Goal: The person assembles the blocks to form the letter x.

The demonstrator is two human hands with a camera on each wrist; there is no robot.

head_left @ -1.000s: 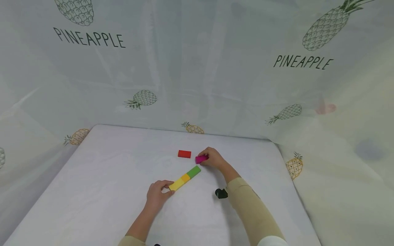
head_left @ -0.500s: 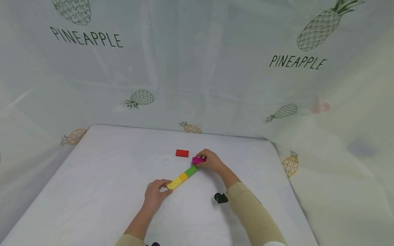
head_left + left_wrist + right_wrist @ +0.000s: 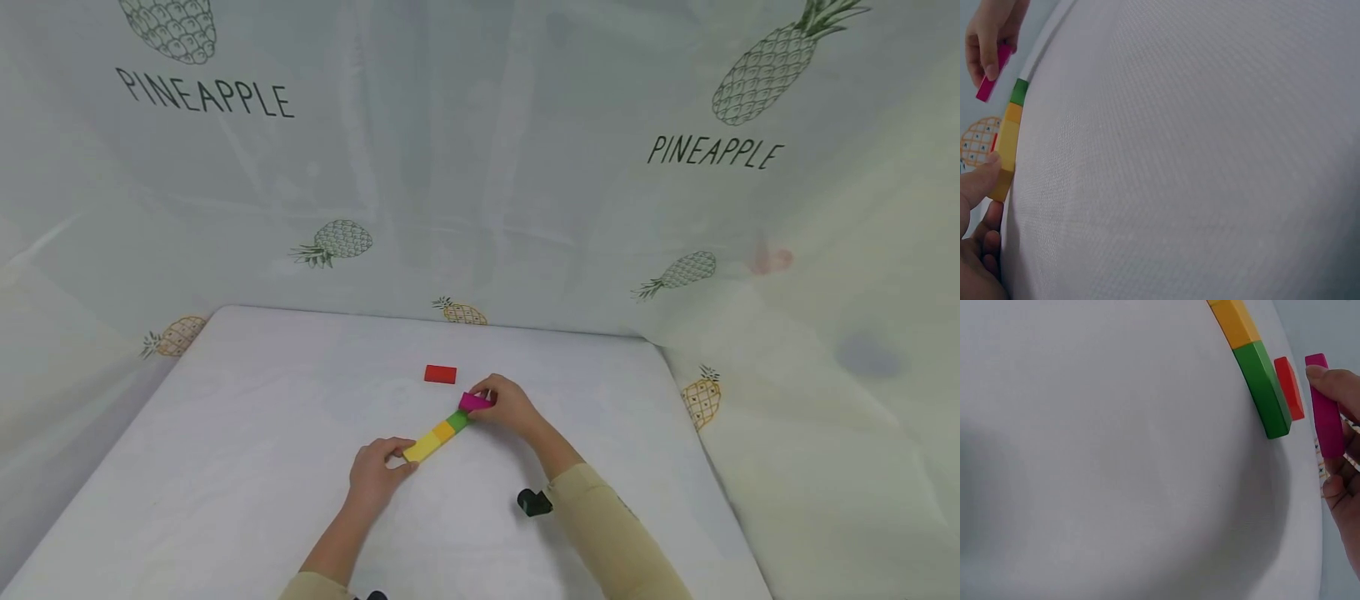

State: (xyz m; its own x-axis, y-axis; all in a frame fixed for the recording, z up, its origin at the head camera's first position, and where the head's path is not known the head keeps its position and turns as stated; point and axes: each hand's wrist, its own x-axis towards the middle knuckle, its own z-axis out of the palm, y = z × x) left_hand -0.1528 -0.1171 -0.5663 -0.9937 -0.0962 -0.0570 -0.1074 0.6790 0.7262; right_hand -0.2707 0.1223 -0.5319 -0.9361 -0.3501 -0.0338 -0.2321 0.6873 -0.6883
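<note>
A yellow block (image 3: 422,449), an orange block (image 3: 443,431) and a green block (image 3: 458,420) lie end to end in a slanting row on the white table. With thumb and fingers my left hand (image 3: 372,475) pinches the near end of the yellow one. My right hand (image 3: 512,407) holds a magenta block (image 3: 473,402) by the green end of the row. In the right wrist view this magenta block (image 3: 1324,412) is raised off the table, apart from the green block (image 3: 1263,390). Part of the green block is behind my right fingers in the head view.
A red block (image 3: 440,374) lies alone on the table (image 3: 300,375), beyond the row. A small dark object (image 3: 534,502) shows beside the right sleeve. A pineapple-printed sheet (image 3: 450,167) hangs behind the table.
My right hand has carried the magenta block left and nearer, from beyond the green block's end to over it. My left hand keeps its hold on the yellow block. The view has shifted slightly.
</note>
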